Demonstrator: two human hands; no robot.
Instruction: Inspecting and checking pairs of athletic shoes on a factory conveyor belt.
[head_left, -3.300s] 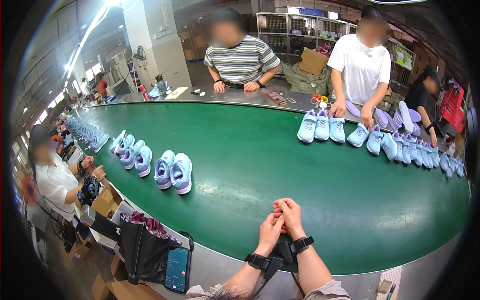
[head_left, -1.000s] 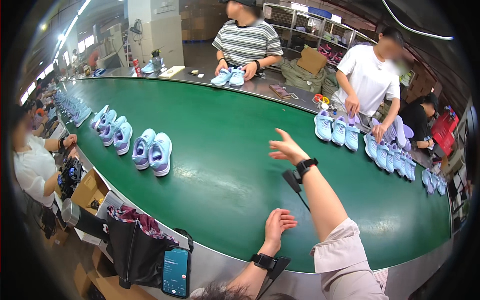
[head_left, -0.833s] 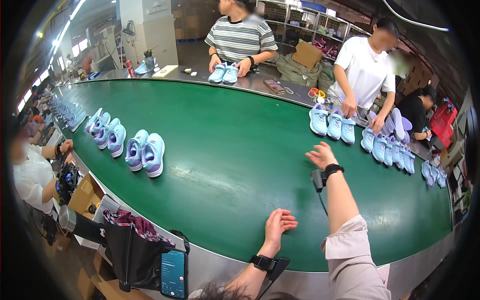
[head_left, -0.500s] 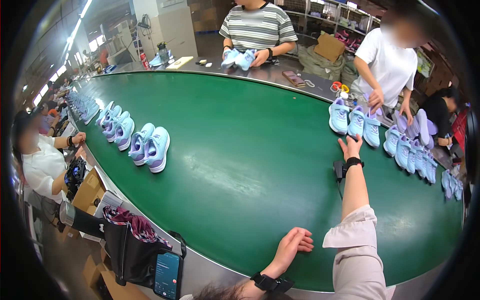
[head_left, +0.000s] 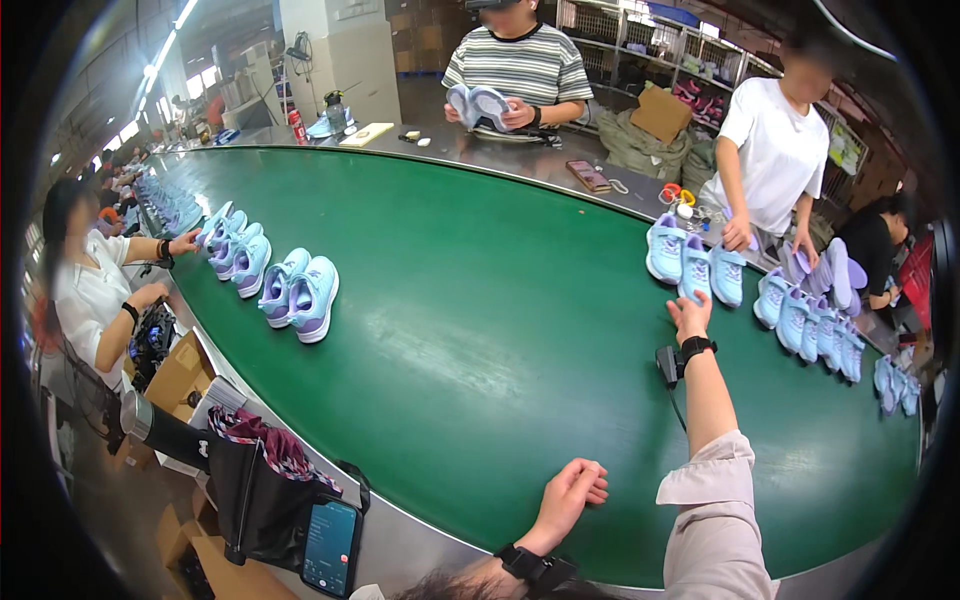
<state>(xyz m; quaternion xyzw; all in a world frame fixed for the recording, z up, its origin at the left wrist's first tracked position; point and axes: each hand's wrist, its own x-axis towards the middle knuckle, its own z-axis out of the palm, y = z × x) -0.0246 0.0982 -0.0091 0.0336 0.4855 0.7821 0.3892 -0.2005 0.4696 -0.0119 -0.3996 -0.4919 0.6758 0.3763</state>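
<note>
My right hand (head_left: pixel 690 317) reaches out over the green belt (head_left: pixel 450 350), thumb apart from the fingers. Its fingertips are at the near end of a light blue and lilac sneaker (head_left: pixel 695 268), the middle one of three; whether they press on it I cannot tell. Beside that one stand another sneaker (head_left: pixel 665 250) on the left and a third sneaker (head_left: pixel 727 274) on the right. My left hand (head_left: pixel 568 500) rests low over the belt near its front edge, fingers curled in and seemingly empty. Both wrists wear black straps; a small black device (head_left: pixel 668 366) hangs by the right one.
More sneakers (head_left: pixel 812 325) line the far right. Pairs of sneakers (head_left: pixel 312 300) stand on the left. A person in stripes (head_left: pixel 515 75) holds two shoes; people in white work at right (head_left: pixel 770 150) and left (head_left: pixel 85 285). A black bag (head_left: pixel 255 500) and phone (head_left: pixel 331 545) are at front left.
My right hand has come slightly nearer and left, as has the sneaker by it. My left fingers curl more. The striped-shirt person has lifted and turned the shoes; the left co-worker's hand reaches toward sneakers.
</note>
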